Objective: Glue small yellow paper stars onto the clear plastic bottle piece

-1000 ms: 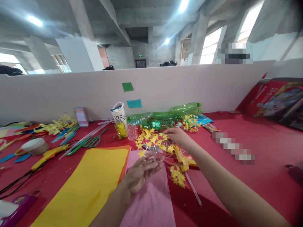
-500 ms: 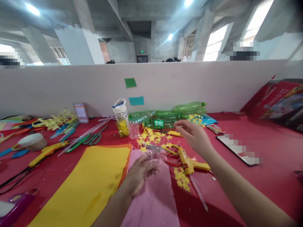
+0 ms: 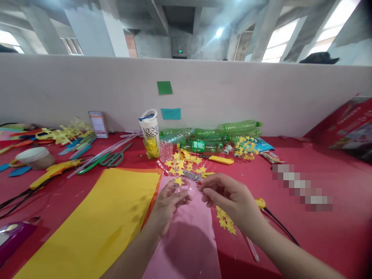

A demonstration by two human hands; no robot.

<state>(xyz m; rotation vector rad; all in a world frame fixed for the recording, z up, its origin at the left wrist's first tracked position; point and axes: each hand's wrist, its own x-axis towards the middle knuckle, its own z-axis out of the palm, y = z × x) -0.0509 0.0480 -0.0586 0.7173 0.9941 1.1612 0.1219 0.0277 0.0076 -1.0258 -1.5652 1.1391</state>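
My left hand (image 3: pixel 173 199) is closed around a clear plastic piece (image 3: pixel 185 185) with a round rim, above the pink sheet (image 3: pixel 188 248). Just right of it, my right hand (image 3: pixel 222 193) has its thumb and fingers pinched together; whatever lies between them is too small to make out. Yellow paper stars (image 3: pixel 188 162) are scattered just beyond both hands. Grey-bladed pliers or scissors (image 3: pixel 190 175) with yellow handles lie behind the plastic piece. My right hand hides most of the yellow glue gun (image 3: pixel 260 203).
Green bottles (image 3: pixel 210 135) line the white partition (image 3: pixel 232 89), beside a patterned cup (image 3: pixel 150 130). Yellow sheets (image 3: pixel 95 221) lie at left, with green scissors (image 3: pixel 114 157) and another glue gun (image 3: pixel 55 170) behind. A phone (image 3: pixel 302 186) is at right.
My right hand has come down and left, from near the bottles to beside my left hand, with its fingers now pinched. My left hand keeps the plastic piece. The camera view has tilted down.
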